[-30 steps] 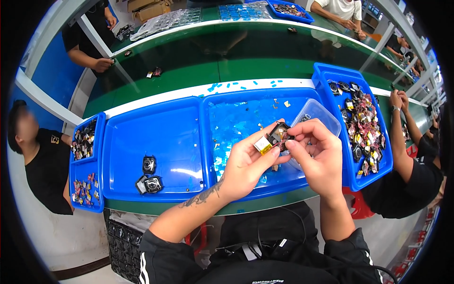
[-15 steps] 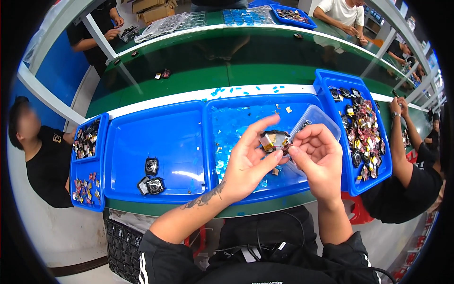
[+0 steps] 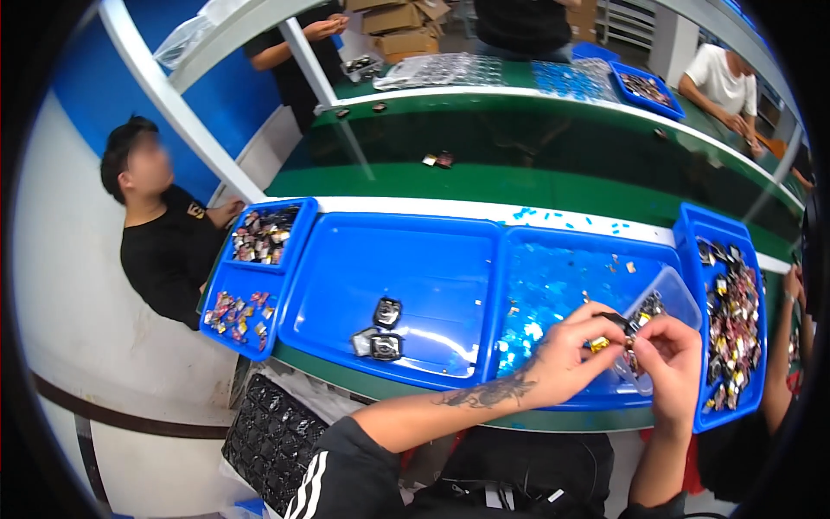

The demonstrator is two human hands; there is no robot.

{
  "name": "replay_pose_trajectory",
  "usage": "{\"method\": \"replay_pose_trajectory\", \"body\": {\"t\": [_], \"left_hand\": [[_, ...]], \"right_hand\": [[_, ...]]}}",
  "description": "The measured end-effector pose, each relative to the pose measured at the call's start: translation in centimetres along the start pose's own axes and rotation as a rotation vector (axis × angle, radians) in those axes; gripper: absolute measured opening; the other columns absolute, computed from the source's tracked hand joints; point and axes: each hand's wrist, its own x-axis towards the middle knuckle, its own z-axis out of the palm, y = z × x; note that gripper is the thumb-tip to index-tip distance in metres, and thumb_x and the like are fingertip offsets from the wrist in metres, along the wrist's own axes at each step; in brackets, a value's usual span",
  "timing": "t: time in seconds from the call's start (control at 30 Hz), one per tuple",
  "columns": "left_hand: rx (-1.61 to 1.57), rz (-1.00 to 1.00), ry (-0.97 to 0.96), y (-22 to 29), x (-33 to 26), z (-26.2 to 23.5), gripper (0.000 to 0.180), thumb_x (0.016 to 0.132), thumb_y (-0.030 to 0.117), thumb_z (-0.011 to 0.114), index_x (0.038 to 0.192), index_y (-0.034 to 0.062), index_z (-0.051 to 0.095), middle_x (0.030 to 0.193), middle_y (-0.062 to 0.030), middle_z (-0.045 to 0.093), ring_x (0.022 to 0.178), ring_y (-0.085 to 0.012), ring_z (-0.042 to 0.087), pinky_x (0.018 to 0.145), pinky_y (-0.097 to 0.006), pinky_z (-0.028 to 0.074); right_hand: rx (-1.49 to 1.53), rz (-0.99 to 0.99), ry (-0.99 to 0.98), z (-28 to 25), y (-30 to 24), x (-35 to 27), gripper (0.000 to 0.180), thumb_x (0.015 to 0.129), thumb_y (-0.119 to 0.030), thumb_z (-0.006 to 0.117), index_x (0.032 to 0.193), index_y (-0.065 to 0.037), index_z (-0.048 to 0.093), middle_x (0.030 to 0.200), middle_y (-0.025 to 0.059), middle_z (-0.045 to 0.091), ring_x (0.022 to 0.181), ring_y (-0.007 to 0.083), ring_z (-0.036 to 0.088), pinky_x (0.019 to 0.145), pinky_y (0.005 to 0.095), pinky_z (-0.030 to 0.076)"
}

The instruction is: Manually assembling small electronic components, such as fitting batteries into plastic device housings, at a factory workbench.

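Note:
My left hand (image 3: pixel 575 353) is closed around a small black watch case (image 3: pixel 616 320) with a gold-yellow, battery-like piece (image 3: pixel 598 344) showing between the fingers. My right hand (image 3: pixel 670 353) pinches at the right edge of that case, and its fingertips hide what they grip. Both hands are over a clear plastic box (image 3: pixel 686 294) with small parts in it, at the right of a blue tray (image 3: pixel 562 251) strewn with bluish film bits. To the left, three black watch cases (image 3: pixel 386 313) lie in another blue tray (image 3: pixel 393 229).
A blue bin (image 3: pixel 692 227) heaped with small electronic parts stands at the right. Stacked blue bins (image 3: pixel 303 227) with similar parts stand at the left, beside a person in black (image 3: pixel 164 251). Behind runs a green belt (image 3: pixel 510 186) below white frame posts (image 3: pixel 186 112).
The view has swung left, so the scene appears shifted right. My hands stay together on the watch case, which is now turned and more covered by my fingers.

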Motion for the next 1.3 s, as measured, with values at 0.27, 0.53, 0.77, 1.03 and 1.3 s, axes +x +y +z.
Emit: {"method": "replay_pose_trajectory", "body": {"t": [0.27, 0.53, 0.77, 1.03, 1.3], "left_hand": [[-0.205, -0.137, -0.032, -0.8, -0.1, -1.1, 0.012, 0.091, 0.002, 0.061, 0.101, -0.0039, 0.062, 0.111, -0.0099, 0.051, 0.098, -0.0186, 0.061, 0.075, -0.029, 0.06], [-0.488, -0.195, -0.082, -1.1, 0.5, -1.3, 0.013, 0.092, 0.0, 0.058, 0.104, -0.0059, 0.06, 0.114, -0.0105, 0.053, 0.103, -0.0192, 0.06, 0.085, -0.034, 0.058], [-0.311, -0.135, -0.059, 0.0, -0.1, -1.3, 0.013, 0.089, -0.001, 0.06, 0.102, -0.0032, 0.062, 0.123, -0.0162, 0.052, 0.105, -0.0238, 0.06, 0.081, -0.035, 0.059], [-0.327, -0.173, 0.049, 0.3, 0.0, -0.7, 0.007, 0.089, 0.0, 0.059, 0.096, -0.002, 0.06, 0.118, -0.0163, 0.056, 0.093, -0.0205, 0.064, 0.07, -0.029, 0.061], [-0.319, -0.198, -0.035, 0.3, 0.3, -0.7, 0.008, 0.088, -0.005, 0.058, 0.095, -0.0072, 0.062, 0.118, -0.0192, 0.052, 0.091, -0.022, 0.065, 0.072, -0.031, 0.061]], "right_hand": [[-0.065, 0.028, -0.148, -0.7, 0.5, 1.8, 0.008, 0.085, -0.005, 0.067, 0.086, 0.002, 0.064, 0.079, 0.0025, 0.064, 0.073, 0.0068, 0.058, 0.064, 0.0195, 0.045], [0.068, -0.011, 0.024, 0.4, 1.9, 0.0, 0.026, 0.084, -0.001, 0.068, 0.109, 0.001, 0.063, 0.091, 0.003, 0.061, 0.077, 0.0049, 0.059, 0.062, 0.0197, 0.049], [-0.146, -0.25, 0.01, 0.7, 2.5, 0.8, 0.019, 0.083, 0.0, 0.066, 0.102, 0.002, 0.065, 0.095, 0.0123, 0.064, 0.075, 0.0148, 0.064, 0.064, 0.0257, 0.052], [-0.095, -0.102, 0.004, 1.2, 2.2, 0.0, 0.016, 0.086, 0.0, 0.064, 0.101, 0.002, 0.064, 0.093, 0.0065, 0.062, 0.082, 0.0092, 0.063, 0.067, 0.0217, 0.053], [-0.456, -0.654, 0.038, 0.0, 1.4, -0.1, 0.021, 0.077, 0.004, 0.069, 0.097, -0.001, 0.07, 0.089, 0.0107, 0.066, 0.078, 0.0245, 0.067, 0.068, 0.0325, 0.053]]}}
